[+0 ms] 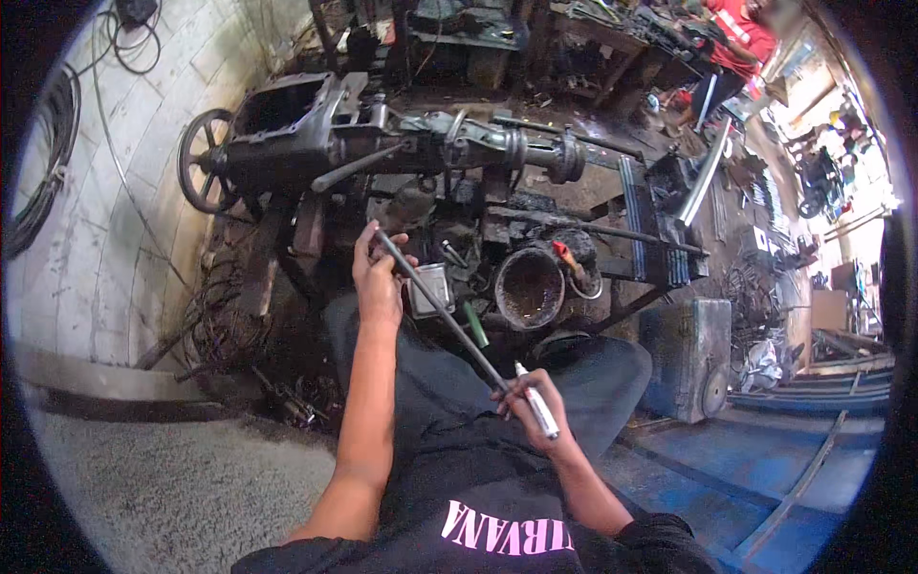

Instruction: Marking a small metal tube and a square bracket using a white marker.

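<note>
A long, thin grey metal rod (442, 308) slants across my lap, from upper left to lower right. Near its upper end my left hand (379, 277) grips it between thumb and fingers. The lower end rests in my right hand (537, 404), which also holds a white marker (542, 413) against the palm; its tip points up and away from me. Just beyond the rod stand a small square tin (430, 290) and a round pan (504, 304) with brownish contents. A dark green stick-like piece (475, 325) lies between the rod and the pan.
In front of me stretches a greasy lathe-like machine (382, 148) with a spoked handwheel (203, 163). An orange-red handled item (564, 253) sits beside the pan. At right is a worn metal box (703, 330). Farther right, a person in a red shirt (744, 43) sits.
</note>
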The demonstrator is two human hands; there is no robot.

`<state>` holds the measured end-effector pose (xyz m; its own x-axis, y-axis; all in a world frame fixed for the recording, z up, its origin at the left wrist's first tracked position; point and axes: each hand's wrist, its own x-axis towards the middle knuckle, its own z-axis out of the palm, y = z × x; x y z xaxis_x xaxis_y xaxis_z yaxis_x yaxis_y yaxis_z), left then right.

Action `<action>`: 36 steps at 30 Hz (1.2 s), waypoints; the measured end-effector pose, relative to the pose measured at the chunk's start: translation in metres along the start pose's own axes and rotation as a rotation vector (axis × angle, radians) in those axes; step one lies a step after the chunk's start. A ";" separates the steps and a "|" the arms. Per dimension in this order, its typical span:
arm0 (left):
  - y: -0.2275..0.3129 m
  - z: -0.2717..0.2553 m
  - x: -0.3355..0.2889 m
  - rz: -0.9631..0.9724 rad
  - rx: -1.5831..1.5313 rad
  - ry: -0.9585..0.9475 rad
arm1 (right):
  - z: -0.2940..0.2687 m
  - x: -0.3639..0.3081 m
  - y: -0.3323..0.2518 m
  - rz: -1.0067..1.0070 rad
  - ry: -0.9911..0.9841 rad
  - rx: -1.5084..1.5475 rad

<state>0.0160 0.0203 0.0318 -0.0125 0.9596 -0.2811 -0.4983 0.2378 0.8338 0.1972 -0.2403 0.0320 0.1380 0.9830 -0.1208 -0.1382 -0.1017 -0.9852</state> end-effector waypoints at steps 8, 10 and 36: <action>-0.034 -0.021 0.029 0.080 0.124 -0.027 | 0.014 0.016 0.014 0.056 -0.157 -0.373; -0.033 -0.017 0.034 0.041 0.162 -0.033 | 0.019 0.015 0.016 0.033 -0.124 -0.352; -0.033 0.007 0.026 0.564 1.013 -0.161 | 0.040 0.052 -0.011 -0.085 -0.162 -0.673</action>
<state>0.0379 0.0386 0.0001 0.1351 0.9582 0.2524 0.4621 -0.2862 0.8394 0.1662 -0.1823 0.0411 -0.0337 0.9968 -0.0719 0.5113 -0.0446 -0.8582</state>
